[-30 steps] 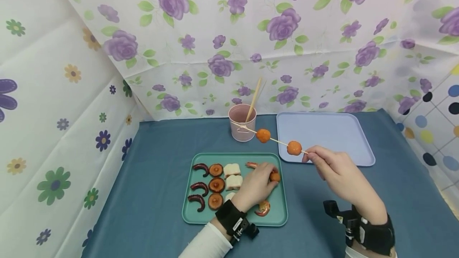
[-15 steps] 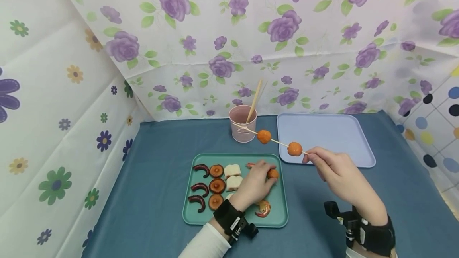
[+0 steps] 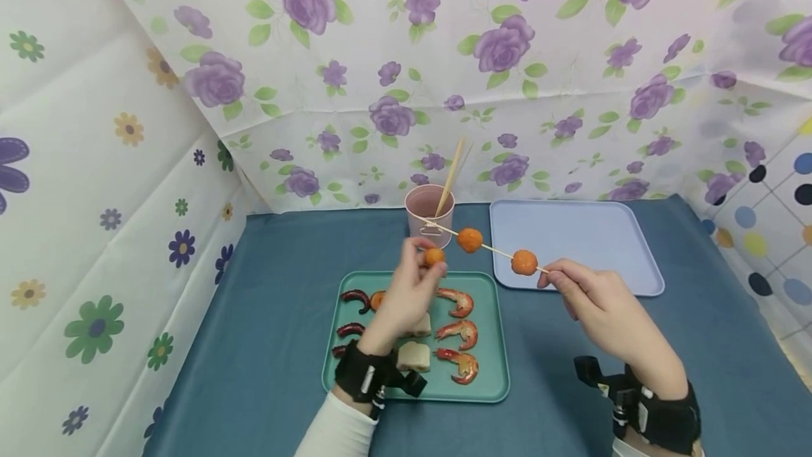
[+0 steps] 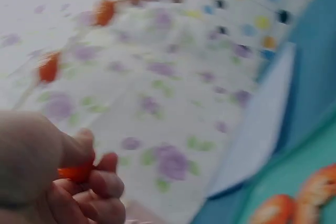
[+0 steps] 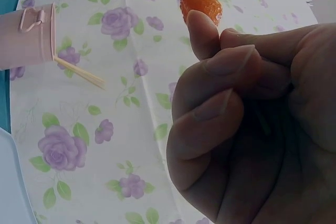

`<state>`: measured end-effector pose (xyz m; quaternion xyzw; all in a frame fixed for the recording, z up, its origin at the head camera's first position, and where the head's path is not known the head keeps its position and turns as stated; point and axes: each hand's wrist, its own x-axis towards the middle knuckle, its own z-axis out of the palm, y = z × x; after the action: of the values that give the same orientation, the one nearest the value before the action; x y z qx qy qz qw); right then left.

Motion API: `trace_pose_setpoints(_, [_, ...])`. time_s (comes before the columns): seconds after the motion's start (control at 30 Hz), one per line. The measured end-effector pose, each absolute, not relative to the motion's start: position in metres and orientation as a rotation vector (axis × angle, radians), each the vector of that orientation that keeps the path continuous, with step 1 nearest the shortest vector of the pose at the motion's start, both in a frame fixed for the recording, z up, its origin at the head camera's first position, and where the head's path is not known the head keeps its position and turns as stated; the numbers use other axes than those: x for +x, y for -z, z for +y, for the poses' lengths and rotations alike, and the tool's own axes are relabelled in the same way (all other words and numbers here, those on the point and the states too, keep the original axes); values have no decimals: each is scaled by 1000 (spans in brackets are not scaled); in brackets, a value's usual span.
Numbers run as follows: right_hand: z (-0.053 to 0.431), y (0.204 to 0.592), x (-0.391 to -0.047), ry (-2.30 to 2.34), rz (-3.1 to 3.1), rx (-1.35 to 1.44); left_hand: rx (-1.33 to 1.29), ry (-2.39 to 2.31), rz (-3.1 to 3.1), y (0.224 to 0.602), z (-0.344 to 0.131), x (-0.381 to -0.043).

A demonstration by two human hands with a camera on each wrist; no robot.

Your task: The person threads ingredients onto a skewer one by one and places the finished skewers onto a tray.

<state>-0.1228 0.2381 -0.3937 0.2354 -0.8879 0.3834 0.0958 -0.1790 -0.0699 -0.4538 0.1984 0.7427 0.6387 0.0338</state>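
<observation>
In the head view my right hand (image 3: 599,309) pinches one end of a thin wooden skewer (image 3: 497,252). Two orange balls, a nearer ball (image 3: 524,262) and a farther ball (image 3: 470,240), are threaded on it with a gap between them. The skewer's bare tip points left, in front of the pink bucket. My left hand (image 3: 404,298) grips a loose orange ball (image 3: 434,257) between thumb and fingers, below and apart from that tip. Blur softens the left wrist view, where the gripped ball (image 4: 77,172) shows partly between the fingers.
Beneath my left hand lies a green tray (image 3: 497,379) with shrimp (image 3: 466,334), white pieces (image 3: 414,357), mushroom caps (image 3: 378,300) partly hidden, and curled dark red sausages (image 3: 357,299). Behind stands the pink bucket (image 3: 415,230) holding wooden sticks (image 3: 451,171). A pale blue tray (image 3: 571,231) lies back right.
My left hand has lifted the orange ball off the green tray and carried it up and left towards the skewer's tip, uncovering the shrimp. My right hand with the skewer has barely moved.
</observation>
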Motion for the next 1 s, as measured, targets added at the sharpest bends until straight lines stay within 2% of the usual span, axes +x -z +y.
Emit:
trace_pose_setpoints(0.13, [238,394,-123,-1134,-2626,702,584,-2336,1966,436,-95,-179])
trace_pose_setpoints(0.33, [237,395,-123,-1139,-2602,741,637,-2529,1730,421,-119,-177])
trace_pose_setpoints(1.0, [231,392,-121,-1181,-2558,857,678,-2527,1529,418,-126,-177])
